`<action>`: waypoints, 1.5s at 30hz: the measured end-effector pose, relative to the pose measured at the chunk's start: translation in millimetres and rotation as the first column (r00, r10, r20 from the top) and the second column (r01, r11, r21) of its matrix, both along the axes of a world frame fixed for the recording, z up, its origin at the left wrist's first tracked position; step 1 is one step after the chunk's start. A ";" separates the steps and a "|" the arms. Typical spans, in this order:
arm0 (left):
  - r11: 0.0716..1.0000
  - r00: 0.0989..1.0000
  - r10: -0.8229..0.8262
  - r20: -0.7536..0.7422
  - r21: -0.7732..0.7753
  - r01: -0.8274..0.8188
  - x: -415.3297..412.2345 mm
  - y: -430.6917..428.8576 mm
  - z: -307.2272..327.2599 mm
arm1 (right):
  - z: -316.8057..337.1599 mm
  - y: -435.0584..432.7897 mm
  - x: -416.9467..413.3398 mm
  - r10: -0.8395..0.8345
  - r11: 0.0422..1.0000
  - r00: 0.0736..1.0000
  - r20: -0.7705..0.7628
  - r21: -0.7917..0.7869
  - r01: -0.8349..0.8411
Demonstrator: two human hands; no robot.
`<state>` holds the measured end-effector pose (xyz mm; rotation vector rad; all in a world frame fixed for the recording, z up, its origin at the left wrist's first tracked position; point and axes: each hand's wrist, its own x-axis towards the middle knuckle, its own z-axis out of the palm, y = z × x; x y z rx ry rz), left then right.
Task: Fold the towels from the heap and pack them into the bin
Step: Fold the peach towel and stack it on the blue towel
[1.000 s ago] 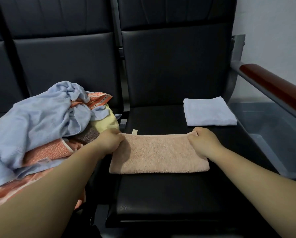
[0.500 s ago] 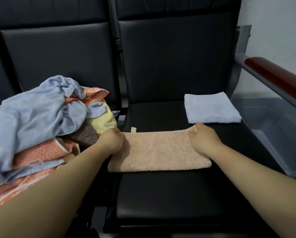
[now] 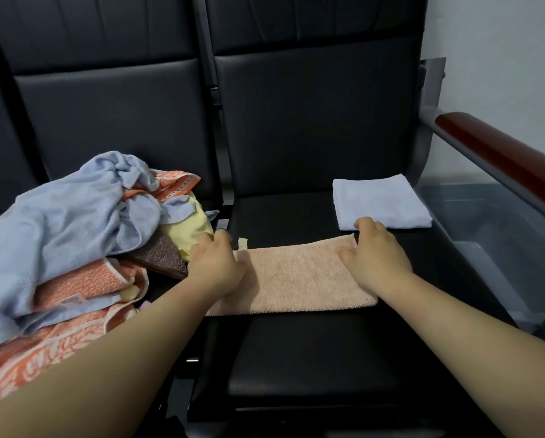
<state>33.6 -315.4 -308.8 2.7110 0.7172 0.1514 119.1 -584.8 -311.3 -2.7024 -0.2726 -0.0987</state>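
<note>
Black padded bench seats (image 3: pixel 296 352), head view, two cushions in frame.
Left cushion: heap of unfolded towels (image 3: pixel 75 222). A light blue one lies on top, with orange patterned, yellow and brown ones under and beside it.
Grey translucent bin (image 3: pixel 498 245) is on the far right, beside the right cushion and below the wood-topped armrest (image 3: pixel 501 153). The armrest crosses in front of it. The part of the inside in view shows only wall and floor.
Peach towel (image 3: pixel 296 276) lies on the right cushion, folded into a long flat strip running left to right, near the middle of the seat.
Folded light blue towel (image 3: pixel 380 202) sits at the back right corner of the same cushion, just behind the strip's right end, apart from it and outside the bin.
Left hand (image 3: pixel 215 267) is palm down on the strip's left end, fingers loosely spread, pressing, right beside the heap.
Right hand (image 3: pixel 377 257) is palm down on the right end, thumb splayed inward, fingers reaching the far edge, pressing.
Small pale tag (image 3: pixel 242 243) sticks out at the strip's far edge by the left hand.
</note>
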 end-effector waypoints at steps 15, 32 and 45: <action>0.892 0.868 -0.439 -0.232 0.000 0.451 -5.4 -72.3 -14.0 | -6.2 -16.1 -15.0 0.302 0.942 0.949 -0.093 -0.120 -0.312; 0.614 0.900 -0.431 0.065 -0.710 0.345 -20.2 -79.6 -0.7 | -0.9 -21.5 -31.3 0.386 0.921 0.892 -0.235 0.155 -0.358; 0.806 0.940 -0.278 0.196 -0.485 0.339 -26.7 -62.7 10.0 | 2.6 -25.8 -38.3 0.437 0.898 0.836 -0.332 0.107 -0.427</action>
